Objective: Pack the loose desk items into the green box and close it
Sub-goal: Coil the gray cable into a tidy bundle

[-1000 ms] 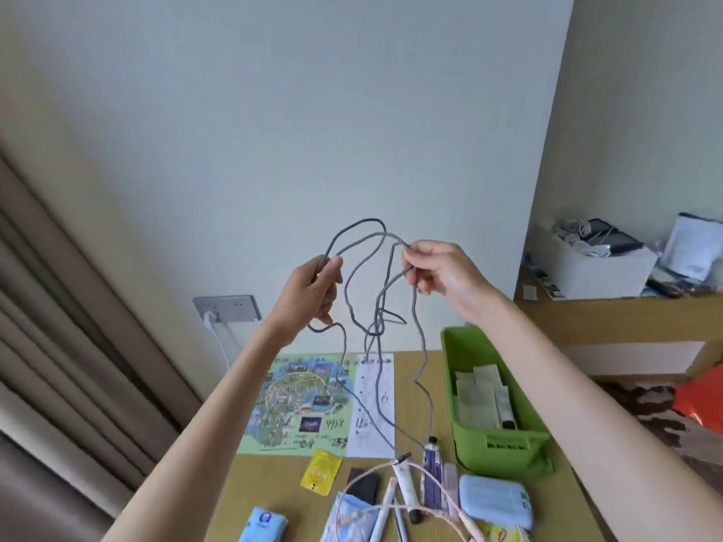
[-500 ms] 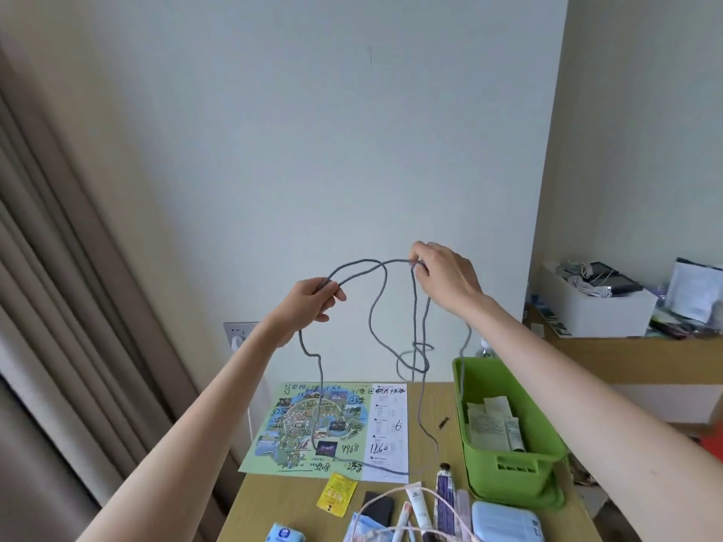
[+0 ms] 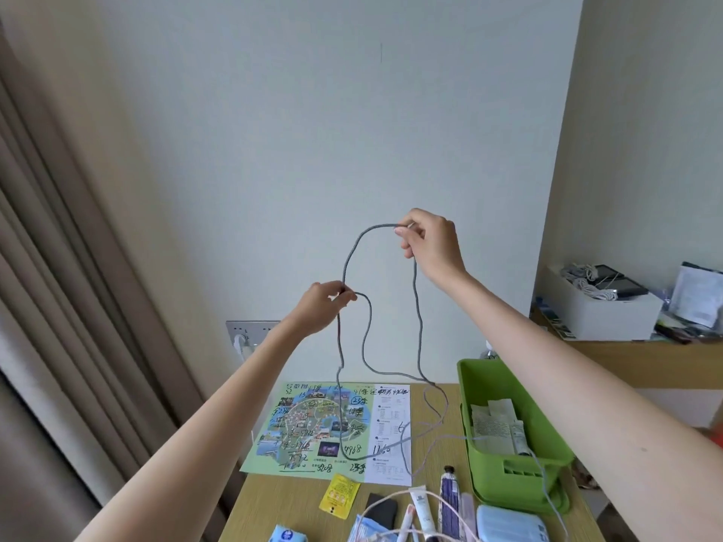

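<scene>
Progress is looking early: most items are lying loose and the box is sitting open. Left grip (image 3: 319,307) is pinching the grey cable (image 3: 417,307) between thumb and fingertips, raised in front of the wall. Cable is arching up and across to the right grip (image 3: 432,244), which is pinching it higher, fingers curled round it. Loose loops are hanging between the two grips, and the lower run is draping over the park map (image 3: 313,424) on the bench (image 3: 281,506). So the cable is mostly in the air, not coiled and not stowed.

Items waiting along the bench front: blue packet (image 3: 287,535), yellow sachet (image 3: 339,495), black flat item (image 3: 381,510), white tube (image 3: 420,506), dark tube (image 3: 449,498), pale blue case (image 3: 508,522).

Green box (image 3: 493,481) is standing at the bench's right side, holding only folded papers (image 3: 491,426) and a small tube (image 3: 520,438). Not seeing a lid for certain; the green lip showing under the box could be it.

Judging what's remaining: coiling and stowing the cable, loading everything else, closing.
</scene>
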